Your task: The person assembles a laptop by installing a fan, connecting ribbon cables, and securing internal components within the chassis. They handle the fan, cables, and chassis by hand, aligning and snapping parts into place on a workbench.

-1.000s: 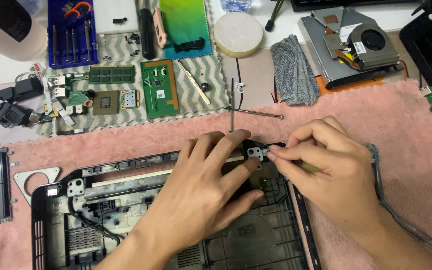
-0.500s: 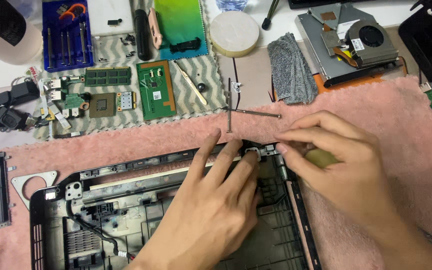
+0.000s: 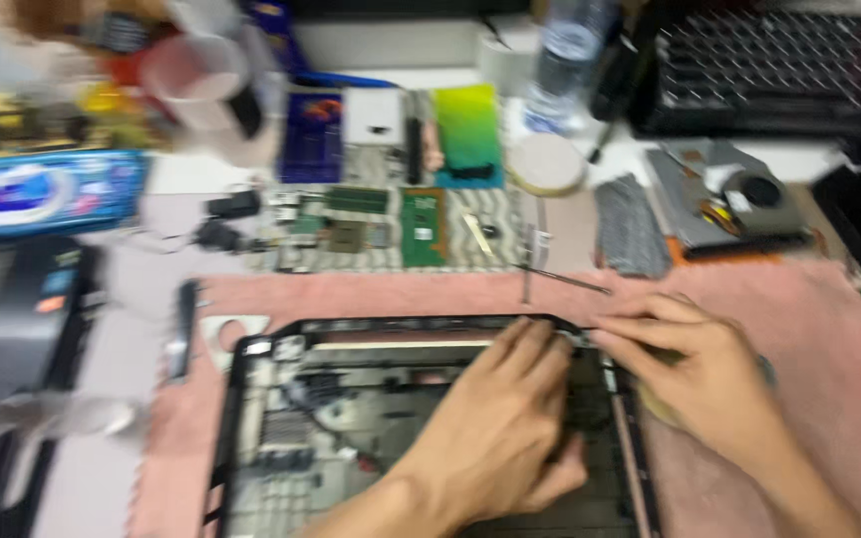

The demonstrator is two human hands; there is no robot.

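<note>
Two bare hands at work over one opened laptop base, catalogued from the centre outward.

- One laptop base (image 3: 351,418), black, lid side off, lying on a pink mat; its long axis runs from nine o'clock to three o'clock across the view.
- One left hand (image 3: 500,428), flat on the right half of the base, fingers close together and pointing toward twelve o'clock, tips at the rear rim. Nothing visibly held.
- One right hand (image 3: 700,374), at three o'clock of the left hand, resting over the base's right rear corner. Its fingers (image 3: 630,334) are drawn together and point toward nine o'clock; motion blur hides whether they pinch anything.
- Relation that counts: the rear right corner of the base lies directly under both sets of fingertips, which almost meet there; the right hand is the nearer.
- One pink mat (image 3: 809,319), covering the surface beneath the base.
- One thin metal rod (image 3: 565,281), just past the base at twelve o'clock.
- One green circuit board (image 3: 423,227), farther out at eleven o'clock.
- One grey ribbed pad (image 3: 630,227), at one o'clock.
- One cooling fan assembly (image 3: 724,199), at one o'clock beyond the pad.
- One round tape roll (image 3: 546,164), at twelve o'clock.
- One clear bottle (image 3: 562,65), behind the roll.
</note>
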